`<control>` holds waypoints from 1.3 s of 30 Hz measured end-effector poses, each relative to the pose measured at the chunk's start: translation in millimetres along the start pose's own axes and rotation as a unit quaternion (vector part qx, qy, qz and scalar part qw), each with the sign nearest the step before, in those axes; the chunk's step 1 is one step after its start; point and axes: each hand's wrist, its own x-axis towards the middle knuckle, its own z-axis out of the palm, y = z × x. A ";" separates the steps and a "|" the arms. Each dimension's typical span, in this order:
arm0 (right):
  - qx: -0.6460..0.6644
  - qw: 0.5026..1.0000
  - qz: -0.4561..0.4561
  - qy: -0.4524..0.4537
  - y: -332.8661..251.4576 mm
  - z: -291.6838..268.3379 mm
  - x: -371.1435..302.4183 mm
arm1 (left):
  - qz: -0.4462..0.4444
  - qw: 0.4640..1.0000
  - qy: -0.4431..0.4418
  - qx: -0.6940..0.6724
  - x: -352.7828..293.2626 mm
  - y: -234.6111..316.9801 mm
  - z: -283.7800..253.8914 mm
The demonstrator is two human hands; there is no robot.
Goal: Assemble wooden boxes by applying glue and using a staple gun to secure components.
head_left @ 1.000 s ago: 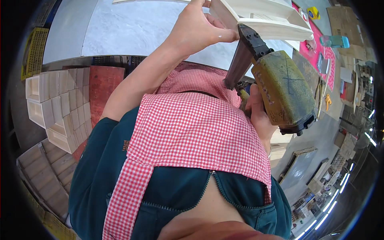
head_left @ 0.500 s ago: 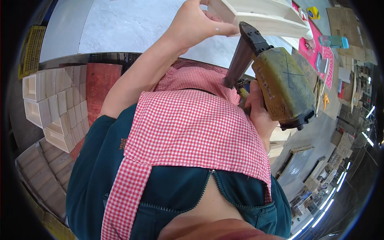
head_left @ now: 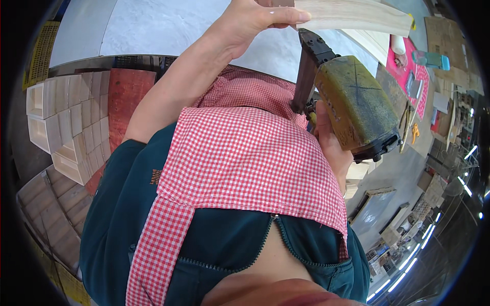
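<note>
My left hand [head_left: 247, 23] is closed on the left end of a pale wooden box [head_left: 352, 16], with the thumb along its near edge. A long flat side of the box shows; its inside is hidden. In my right hand [head_left: 331, 133] is a nail gun [head_left: 357, 104] with a worn yellow-green body and a dark nose. The fingers wrap round its handle, which the body partly hides. The tip of the nose lies just below the box near my left thumb; whether they touch, I cannot tell.
A white worktop [head_left: 153, 30] lies under the box. Small wooden boxes [head_left: 64, 109] are stacked at the left beside a red board [head_left: 130, 97]. Far right, a pink cloth [head_left: 395, 64] bears a roll and other small items, near a clear container with a turquoise lid [head_left: 431, 60].
The box has been turned: its open inside showed before, and a flat long side shows now. The nail gun has shifted slightly left, still in my right hand.
</note>
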 end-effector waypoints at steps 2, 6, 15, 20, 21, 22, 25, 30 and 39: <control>0.014 1.000 -0.022 0.012 2.3 0.2 -1.2 | -0.016 1.000 -0.011 0.004 0.3 0.4 -0.9; -0.015 1.000 -0.011 -0.025 -1.1 -3.4 -3.8 | -0.010 1.000 -0.010 0.008 -1.3 0.8 -0.1; 0.005 0.998 0.058 -0.004 -30.5 -7.1 3.1 | -0.023 0.999 0.012 0.022 -4.7 2.7 0.4; -0.014 0.996 0.091 -0.002 -32.8 -10.3 1.8 | -0.019 0.999 0.012 0.034 -1.8 0.3 -1.1; -0.043 0.996 0.083 -0.005 -31.2 -11.8 1.2 | -0.019 0.999 0.010 0.038 -0.2 -1.5 -2.2; -0.071 0.995 0.074 -0.008 -30.1 -13.8 1.9 | -0.018 0.999 0.007 0.042 1.3 -2.9 -3.8; 0.022 0.974 0.112 0.198 -21.6 -34.3 16.3 | -0.045 0.999 0.008 -0.012 3.1 -6.1 -18.5; 0.144 0.913 0.011 0.381 -1.9 -100.8 45.7 | -0.201 0.974 -0.010 -0.100 16.9 -12.5 -71.0; -0.366 0.868 0.027 0.335 255.2 -159.5 118.0 | -0.308 0.947 -0.052 -0.076 -20.3 10.6 -84.1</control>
